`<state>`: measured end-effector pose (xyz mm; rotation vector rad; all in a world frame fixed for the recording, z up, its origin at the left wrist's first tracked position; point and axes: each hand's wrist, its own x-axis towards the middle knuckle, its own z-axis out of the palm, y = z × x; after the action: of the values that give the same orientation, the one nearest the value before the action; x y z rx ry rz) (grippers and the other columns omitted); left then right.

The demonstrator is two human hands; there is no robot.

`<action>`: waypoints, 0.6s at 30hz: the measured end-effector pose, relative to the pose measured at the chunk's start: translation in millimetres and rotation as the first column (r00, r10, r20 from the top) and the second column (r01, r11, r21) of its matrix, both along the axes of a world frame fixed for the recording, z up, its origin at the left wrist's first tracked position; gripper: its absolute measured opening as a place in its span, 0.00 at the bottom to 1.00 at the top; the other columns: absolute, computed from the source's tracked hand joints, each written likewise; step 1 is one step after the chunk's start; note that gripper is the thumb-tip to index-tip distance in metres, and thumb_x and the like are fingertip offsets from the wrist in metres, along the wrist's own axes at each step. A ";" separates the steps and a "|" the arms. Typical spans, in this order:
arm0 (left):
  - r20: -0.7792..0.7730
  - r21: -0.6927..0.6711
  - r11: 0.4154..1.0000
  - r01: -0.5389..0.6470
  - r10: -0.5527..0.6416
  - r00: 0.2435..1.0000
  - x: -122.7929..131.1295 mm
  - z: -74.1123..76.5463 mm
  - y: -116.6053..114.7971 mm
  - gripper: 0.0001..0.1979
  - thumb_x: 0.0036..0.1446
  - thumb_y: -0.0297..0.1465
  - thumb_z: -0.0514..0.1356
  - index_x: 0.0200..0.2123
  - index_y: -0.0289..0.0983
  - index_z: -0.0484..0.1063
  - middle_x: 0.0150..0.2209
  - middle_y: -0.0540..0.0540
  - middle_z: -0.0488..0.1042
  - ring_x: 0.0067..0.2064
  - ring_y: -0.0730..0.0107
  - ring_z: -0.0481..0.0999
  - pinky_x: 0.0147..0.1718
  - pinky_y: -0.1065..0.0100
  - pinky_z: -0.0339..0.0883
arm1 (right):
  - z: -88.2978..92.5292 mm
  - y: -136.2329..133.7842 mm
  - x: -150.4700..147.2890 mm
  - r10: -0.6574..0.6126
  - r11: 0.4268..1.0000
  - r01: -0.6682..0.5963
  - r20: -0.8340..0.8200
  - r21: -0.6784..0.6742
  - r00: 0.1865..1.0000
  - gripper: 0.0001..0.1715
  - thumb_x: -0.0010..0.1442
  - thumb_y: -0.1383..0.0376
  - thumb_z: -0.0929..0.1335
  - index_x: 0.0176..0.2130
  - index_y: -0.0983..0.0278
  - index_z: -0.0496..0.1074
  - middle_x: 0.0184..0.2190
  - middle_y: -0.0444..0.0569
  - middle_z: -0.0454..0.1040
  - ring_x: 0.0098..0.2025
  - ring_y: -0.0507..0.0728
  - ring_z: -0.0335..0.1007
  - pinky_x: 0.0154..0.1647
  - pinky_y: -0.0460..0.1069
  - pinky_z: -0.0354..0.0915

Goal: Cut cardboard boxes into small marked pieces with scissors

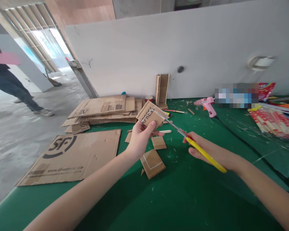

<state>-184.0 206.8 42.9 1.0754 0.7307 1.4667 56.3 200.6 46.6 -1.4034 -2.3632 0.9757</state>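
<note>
A small cardboard piece (150, 114) printed with "XPRESS" is pinched between the thumb and fingers of my left hand (141, 136). My right hand (203, 149) holds scissors (199, 150) with yellow handles. Their blades reach to the right edge of the cardboard piece; whether they touch it is hard to tell. Below my left hand, a small cardboard square (159, 142) and a larger piece (153, 164) with a white line lie on the green table (178, 199).
A large cardboard sheet (79, 157) and stacked cardboard (98, 107) lie left. An upright cardboard channel (162, 89) leans by the wall. A pink glue gun (209, 106), its black cord and packaged sticks (272, 123) are right. A person (14, 86) stands far left.
</note>
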 end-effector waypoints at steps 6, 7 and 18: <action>-0.094 0.084 0.996 0.021 -0.014 0.996 3.2 2.3 -4.6 0.12 0.58 0.34 0.60 0.43 0.34 0.69 0.45 0.41 0.75 0.40 0.62 0.79 0.35 0.65 0.75 | 5.5 -3.7 -1.3 0.014 0.995 -0.016 -0.028 -0.101 1.000 0.25 0.60 0.46 0.60 0.47 0.60 0.55 0.35 0.47 0.60 0.31 0.54 0.55 0.33 0.50 0.61; -0.096 0.076 0.997 0.016 -0.009 0.995 3.5 1.8 -4.8 0.12 0.57 0.34 0.60 0.43 0.35 0.69 0.44 0.41 0.75 0.40 0.62 0.79 0.35 0.64 0.75 | 6.9 -4.4 -1.4 0.026 0.994 -0.030 -0.041 -0.109 0.999 0.24 0.61 0.47 0.60 0.47 0.60 0.54 0.34 0.46 0.59 0.31 0.53 0.53 0.33 0.50 0.60; -0.061 -0.038 0.998 -0.057 0.055 0.997 6.5 0.5 -6.8 0.15 0.56 0.36 0.61 0.44 0.35 0.66 0.40 0.42 0.77 0.30 0.68 0.79 0.34 0.66 0.73 | 9.1 -3.4 -2.6 0.057 0.990 -0.060 -0.028 -0.130 0.998 0.23 0.61 0.47 0.60 0.45 0.60 0.53 0.31 0.42 0.55 0.30 0.53 0.51 0.33 0.50 0.58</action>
<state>-177.5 200.0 43.3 1.0795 0.8350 1.4665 53.7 197.2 55.6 -1.3658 -2.3737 1.1755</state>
